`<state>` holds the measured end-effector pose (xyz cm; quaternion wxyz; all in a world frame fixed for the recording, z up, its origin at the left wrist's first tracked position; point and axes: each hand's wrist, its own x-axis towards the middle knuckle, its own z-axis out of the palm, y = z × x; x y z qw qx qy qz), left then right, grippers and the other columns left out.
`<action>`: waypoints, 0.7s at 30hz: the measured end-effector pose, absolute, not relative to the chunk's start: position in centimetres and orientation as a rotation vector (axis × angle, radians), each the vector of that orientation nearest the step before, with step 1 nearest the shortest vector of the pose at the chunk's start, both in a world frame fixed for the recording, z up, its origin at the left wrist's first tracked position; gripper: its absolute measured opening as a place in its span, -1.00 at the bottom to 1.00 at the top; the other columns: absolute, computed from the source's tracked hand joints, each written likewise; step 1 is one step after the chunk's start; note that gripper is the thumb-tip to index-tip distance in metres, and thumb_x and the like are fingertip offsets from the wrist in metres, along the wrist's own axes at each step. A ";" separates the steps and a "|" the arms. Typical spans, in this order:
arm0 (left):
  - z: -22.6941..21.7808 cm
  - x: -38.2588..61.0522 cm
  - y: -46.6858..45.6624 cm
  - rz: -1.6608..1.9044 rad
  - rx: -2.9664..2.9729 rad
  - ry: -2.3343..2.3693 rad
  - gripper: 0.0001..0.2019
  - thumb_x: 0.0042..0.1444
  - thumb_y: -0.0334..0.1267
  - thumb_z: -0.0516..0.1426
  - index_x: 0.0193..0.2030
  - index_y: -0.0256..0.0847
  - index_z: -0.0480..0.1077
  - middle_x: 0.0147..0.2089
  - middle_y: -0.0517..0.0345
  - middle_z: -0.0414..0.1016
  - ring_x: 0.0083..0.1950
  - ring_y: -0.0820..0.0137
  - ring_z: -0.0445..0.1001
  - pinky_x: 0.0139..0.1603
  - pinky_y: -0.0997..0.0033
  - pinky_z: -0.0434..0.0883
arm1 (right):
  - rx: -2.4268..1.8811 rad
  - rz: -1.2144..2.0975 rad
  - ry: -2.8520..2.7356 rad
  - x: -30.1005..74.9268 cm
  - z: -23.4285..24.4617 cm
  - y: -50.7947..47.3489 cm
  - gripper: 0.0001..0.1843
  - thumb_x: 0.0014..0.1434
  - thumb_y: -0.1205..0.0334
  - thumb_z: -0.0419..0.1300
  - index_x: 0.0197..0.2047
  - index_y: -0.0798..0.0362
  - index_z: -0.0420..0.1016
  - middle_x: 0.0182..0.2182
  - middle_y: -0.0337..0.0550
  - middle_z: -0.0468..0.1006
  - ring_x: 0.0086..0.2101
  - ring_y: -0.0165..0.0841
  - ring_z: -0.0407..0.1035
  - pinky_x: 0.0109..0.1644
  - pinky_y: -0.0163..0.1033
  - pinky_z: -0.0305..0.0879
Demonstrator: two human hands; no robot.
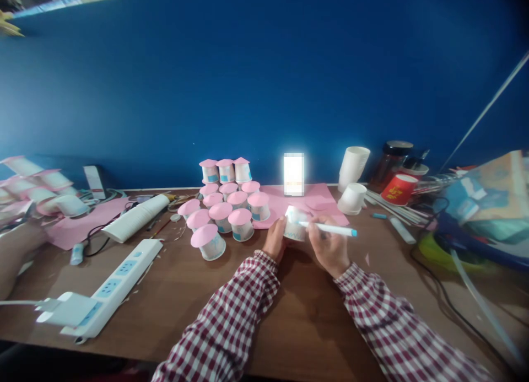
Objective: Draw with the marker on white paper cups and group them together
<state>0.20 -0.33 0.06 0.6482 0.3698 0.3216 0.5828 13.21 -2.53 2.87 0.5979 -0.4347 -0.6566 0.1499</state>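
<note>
Left hand (pixel 275 240) grips small paper cup (pixel 296 225) on its side above tabletop (pixel 306 316), right hand (pixel 329 248) just beside it pinches white marker (pixel 330 229), long axis level, tip toward cup.

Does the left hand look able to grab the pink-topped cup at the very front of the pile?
Probably yes. The front pink-topped cup sits just beside the left hand on bare table, with nothing between. But that hand is busy holding a white cup, while the right hand holds a pen.
</note>
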 end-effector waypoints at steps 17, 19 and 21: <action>0.6 0.3 -0.6 1.343 0.866 0.765 -0.57 0.07 0.08 0.08 -0.21 -0.32 0.41 -0.38 0.08 0.42 -0.42 0.44 0.34 -0.43 0.44 0.31 | -0.988 0.425 -1.465 13.0 2.7 -2.4 -0.84 0.17 0.12 0.10 -0.31 0.04 0.35 -0.51 -0.20 0.51 -0.51 -0.39 0.42 -0.48 -0.32 0.39; 0.5 0.3 -0.6 1.344 0.875 0.775 -0.57 0.07 0.07 0.08 -0.22 -0.33 0.41 -0.39 0.09 0.41 -0.42 0.44 0.33 -0.43 0.44 0.29 | -0.983 0.397 -1.489 13.0 2.7 -2.5 -0.85 0.17 0.13 0.10 -0.31 0.03 0.35 -0.50 -0.21 0.50 -0.50 -0.39 0.42 -0.46 -0.32 0.39; 0.5 0.4 -0.5 1.345 0.883 0.781 -0.58 0.07 0.06 0.09 -0.24 -0.33 0.41 -0.41 0.10 0.39 -0.44 0.46 0.31 -0.45 0.46 0.27 | -0.978 0.373 -1.508 13.0 2.7 -2.5 -0.86 0.17 0.15 0.10 -0.31 0.04 0.36 -0.48 -0.21 0.50 -0.47 -0.39 0.42 -0.43 -0.32 0.39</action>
